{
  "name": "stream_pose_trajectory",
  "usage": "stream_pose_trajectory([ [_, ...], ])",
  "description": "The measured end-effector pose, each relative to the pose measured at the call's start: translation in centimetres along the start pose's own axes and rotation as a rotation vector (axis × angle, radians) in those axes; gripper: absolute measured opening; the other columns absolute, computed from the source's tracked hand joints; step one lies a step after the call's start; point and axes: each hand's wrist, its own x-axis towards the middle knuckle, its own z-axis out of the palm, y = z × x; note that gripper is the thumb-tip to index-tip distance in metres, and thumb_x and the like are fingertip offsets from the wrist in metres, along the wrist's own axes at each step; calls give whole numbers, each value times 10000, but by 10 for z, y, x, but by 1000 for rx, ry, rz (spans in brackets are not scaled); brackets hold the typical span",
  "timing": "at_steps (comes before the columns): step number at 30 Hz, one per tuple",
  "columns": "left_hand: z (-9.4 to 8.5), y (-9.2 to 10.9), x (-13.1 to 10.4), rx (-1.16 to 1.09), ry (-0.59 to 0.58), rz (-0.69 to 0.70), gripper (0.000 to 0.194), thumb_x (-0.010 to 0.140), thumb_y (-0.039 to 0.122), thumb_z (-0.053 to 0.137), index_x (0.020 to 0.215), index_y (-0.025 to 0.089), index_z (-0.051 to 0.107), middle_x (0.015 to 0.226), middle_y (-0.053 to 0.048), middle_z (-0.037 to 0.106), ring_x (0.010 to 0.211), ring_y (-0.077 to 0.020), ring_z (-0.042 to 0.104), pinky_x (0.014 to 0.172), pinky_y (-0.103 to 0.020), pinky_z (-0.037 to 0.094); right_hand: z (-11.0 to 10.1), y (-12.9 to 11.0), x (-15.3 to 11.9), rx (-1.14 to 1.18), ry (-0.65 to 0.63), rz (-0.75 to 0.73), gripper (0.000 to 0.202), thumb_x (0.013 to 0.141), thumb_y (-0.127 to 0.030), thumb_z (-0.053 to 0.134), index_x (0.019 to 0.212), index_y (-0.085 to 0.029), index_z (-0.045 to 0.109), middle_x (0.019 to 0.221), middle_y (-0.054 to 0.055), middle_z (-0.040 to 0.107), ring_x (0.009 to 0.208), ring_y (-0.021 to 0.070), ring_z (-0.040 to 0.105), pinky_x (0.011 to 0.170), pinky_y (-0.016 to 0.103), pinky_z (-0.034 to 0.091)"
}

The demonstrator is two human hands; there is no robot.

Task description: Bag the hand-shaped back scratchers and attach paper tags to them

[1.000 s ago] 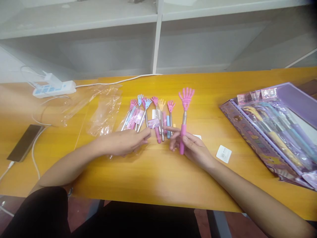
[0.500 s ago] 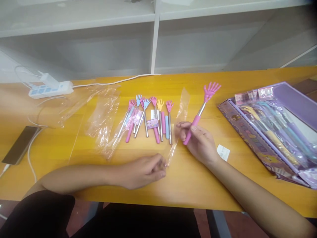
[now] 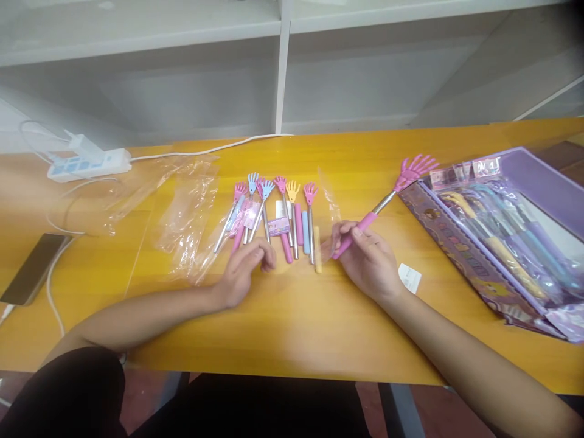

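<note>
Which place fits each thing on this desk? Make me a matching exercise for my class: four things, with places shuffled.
Things
1. White power strip
2. Lone pink back scratcher
3. Purple display box
4. White barcode card

Places
A. Between the right wrist and the box
B. At the back left of the desk
C. In the right hand
D. Around the wrapped back scratchers

Right pairs: 1-B, 2-C, 3-D, 4-A

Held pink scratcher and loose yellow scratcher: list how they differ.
The pink scratcher is in the right hand; the yellow scratcher lies on the table.
The pink scratcher has a pink handle on its rod; the yellow scratcher's rod ends in bare metal.
Both have hand-shaped heads.
</note>
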Motion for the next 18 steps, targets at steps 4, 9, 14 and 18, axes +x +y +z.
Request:
stream_pose_trajectory([
  [4, -26, 5, 29, 72, 105, 112, 323, 1084, 402, 523, 838, 205, 591, 814, -33, 572, 727, -186, 503, 690, -339, 409, 0, -1, -1, -17, 4, 20, 197, 1017, -453, 655, 1005, -258, 674, 925, 33, 591, 700, 170, 569, 688, 350, 557],
  [9, -23, 9, 24, 141, -5, -16, 260, 1065, 467, 584, 1078, 209, 617, 963, -43, 633, 760, -165, 554, 715, -313, 463, 3, -3, -2, 47, -32, 42, 212, 994, -464, 693, 988, -252, 686, 963, 40, 582, 718, 170, 573, 687, 361, 564],
  [14, 0, 7, 4, -96, -502, -386, 494, 1060, 558, 617, 1431, 246, 522, 1424, -167, 616, 602, -61, 450, 577, -265, 399, 5, -7, -2, 53, -3, 58, 265, 968, -513, 701, 947, -259, 627, 963, 48, 569, 763, 202, 591, 752, 412, 604],
  [18, 3, 3, 7, -215, -593, -513, 617, 933, 577, 799, 1382, 214, 578, 1055, -87, 748, 586, -77, 503, 568, -243, 385, 5, -9, -1, 32, 0, 43, 290, 983, -526, 665, 910, -258, 580, 1012, 60, 593, 799, 209, 617, 801, 423, 617],
])
